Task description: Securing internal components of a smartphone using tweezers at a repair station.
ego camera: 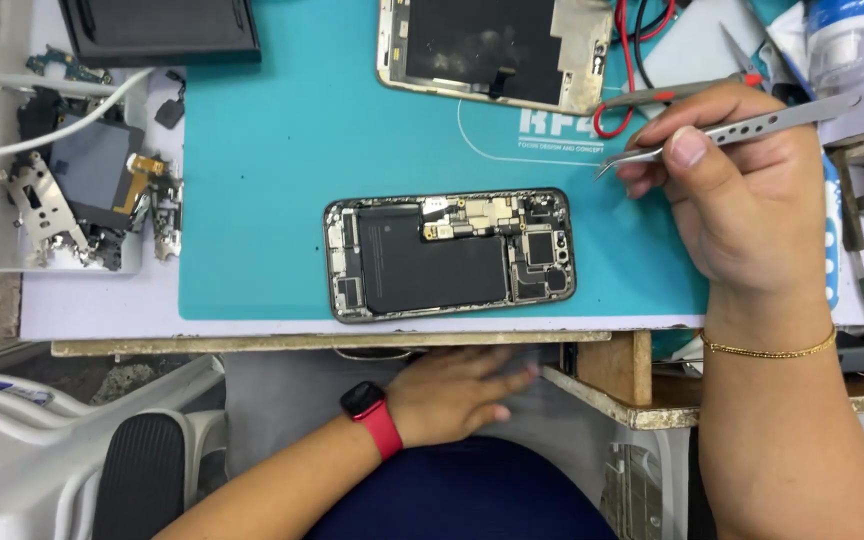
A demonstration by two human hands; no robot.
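An opened phone point(450, 255) lies on the teal work mat point(282, 150), its black battery and circuit boards exposed. My right hand point(742, 200) hovers to the right of it, gripping curved metal tweezers point(732, 132) whose tips point left, above and right of the phone's corner. My left hand point(462, 392) is below the table edge, blurred, fingers spread flat over my lap, holding nothing that I can see. It wears a red-strapped watch point(372, 415) on the wrist.
A second phone housing point(497, 50) lies at the mat's top edge with red and black wires point(627, 60) beside it. A white tray point(62, 190) of loose phone parts sits left. A dark tray point(157, 28) is top left. Bottles and tools crowd the top right.
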